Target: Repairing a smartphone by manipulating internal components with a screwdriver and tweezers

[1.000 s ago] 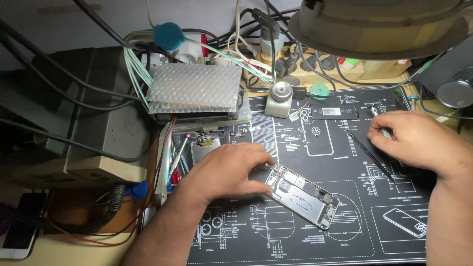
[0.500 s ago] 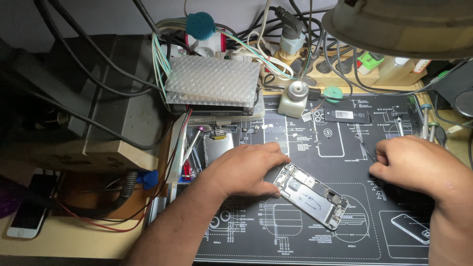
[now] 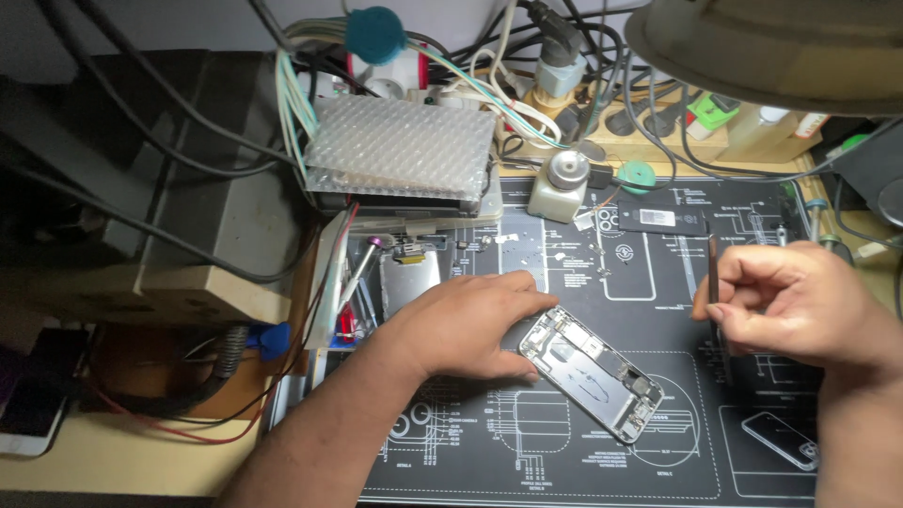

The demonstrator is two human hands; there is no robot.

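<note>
An opened phone body (image 3: 593,373), silver with its inner parts showing, lies tilted on a black repair mat (image 3: 564,442) printed with white diagrams. My left hand (image 3: 466,325) rests palm down on the mat and its fingers press the phone's upper left end. My right hand (image 3: 804,306) is raised to the right of the phone and pinches thin dark tweezers (image 3: 713,273) that stand nearly upright. The tweezer tips are hidden behind my fingers.
A box wrapped in bubble film (image 3: 400,150) sits at the back with many cables and a power strip (image 3: 602,113). A small metal plate (image 3: 410,277), a white round-topped pot (image 3: 560,188) and a dark flat part (image 3: 658,219) lie on the mat. A lamp shade (image 3: 781,47) overhangs top right. Another phone (image 3: 33,414) lies far left.
My right hand has lifted off the mat with the tweezers now held upright. My left hand stays on the phone. The camera has moved closer and shifted.
</note>
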